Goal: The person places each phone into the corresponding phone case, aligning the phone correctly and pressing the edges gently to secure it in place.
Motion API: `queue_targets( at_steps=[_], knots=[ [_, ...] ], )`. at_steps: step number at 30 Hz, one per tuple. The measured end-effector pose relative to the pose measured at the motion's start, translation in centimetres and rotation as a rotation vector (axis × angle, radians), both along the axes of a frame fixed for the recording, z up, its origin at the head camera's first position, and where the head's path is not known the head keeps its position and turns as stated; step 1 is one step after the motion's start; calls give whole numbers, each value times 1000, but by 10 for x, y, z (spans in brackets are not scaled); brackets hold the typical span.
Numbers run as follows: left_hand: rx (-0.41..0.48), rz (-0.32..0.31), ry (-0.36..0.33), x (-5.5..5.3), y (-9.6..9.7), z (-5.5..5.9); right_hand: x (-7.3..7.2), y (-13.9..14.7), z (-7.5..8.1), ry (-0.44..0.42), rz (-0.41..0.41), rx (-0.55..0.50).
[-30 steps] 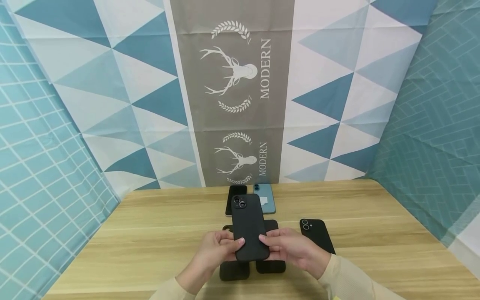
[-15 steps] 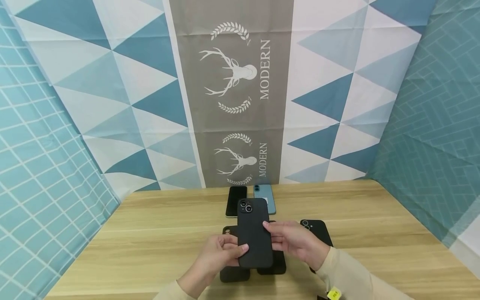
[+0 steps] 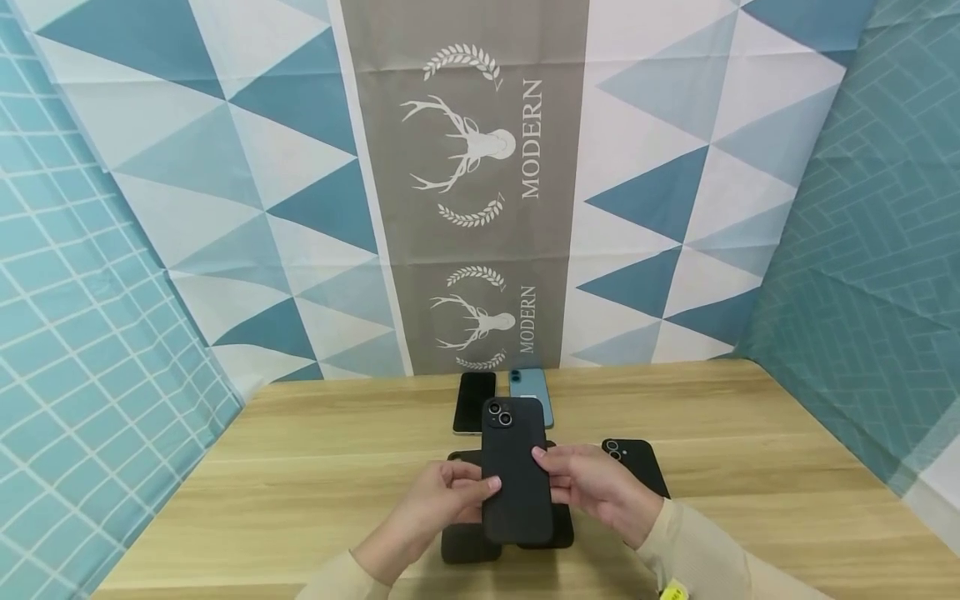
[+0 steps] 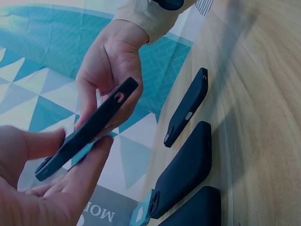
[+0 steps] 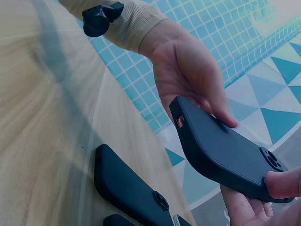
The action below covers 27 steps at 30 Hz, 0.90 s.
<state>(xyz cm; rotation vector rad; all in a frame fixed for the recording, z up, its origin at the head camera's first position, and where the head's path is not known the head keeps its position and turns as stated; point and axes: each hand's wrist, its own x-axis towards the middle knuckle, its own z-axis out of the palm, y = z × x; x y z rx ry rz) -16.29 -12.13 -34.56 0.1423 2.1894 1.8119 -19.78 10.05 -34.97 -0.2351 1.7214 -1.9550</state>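
Note:
A black phone case (image 3: 516, 479) with two ringed camera openings stands tilted up over the table, its back towards the head camera. My left hand (image 3: 438, 500) pinches its left edge, thumb on the back and fingers behind. On the opposite edge my right hand (image 3: 600, 487) pinches it a little higher up, thumb also on the back. Through the end slot of the phone case (image 5: 197, 136) a reddish patch shows in the right wrist view. Two more black cases (image 3: 470, 546) (image 3: 561, 533) lie beneath, partly hidden by the held one and my hands.
Along the back edge lie a dark-screened phone (image 3: 475, 402) and a light blue phone (image 3: 538, 387). Another black case (image 3: 637, 462) with camera rings lies right of my right hand, partly covered by it. Patterned cloth (image 3: 465, 250) hangs behind the wooden table (image 3: 315, 458).
The held case has shifted right and slightly nearer, and stands straighter. My right thumb has moved from low on its back to higher along the right edge.

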Motion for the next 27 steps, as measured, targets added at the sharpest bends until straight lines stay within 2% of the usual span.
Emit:
queue_targets(
  at_steps=[6,14,21,27],
  knots=[
    [74,120,25,-8,-2,2,5,-3,-1,2,28,-1],
    [116,179,36,-10,1,5,8,-3,-2,5,56,8],
    [122,255,-11,-6,-1,-3,9,-7,-4,-25,99,22],
    [129,271,1,-4,-3,-3,8,-10,-2,-20,86,32]
  ],
)
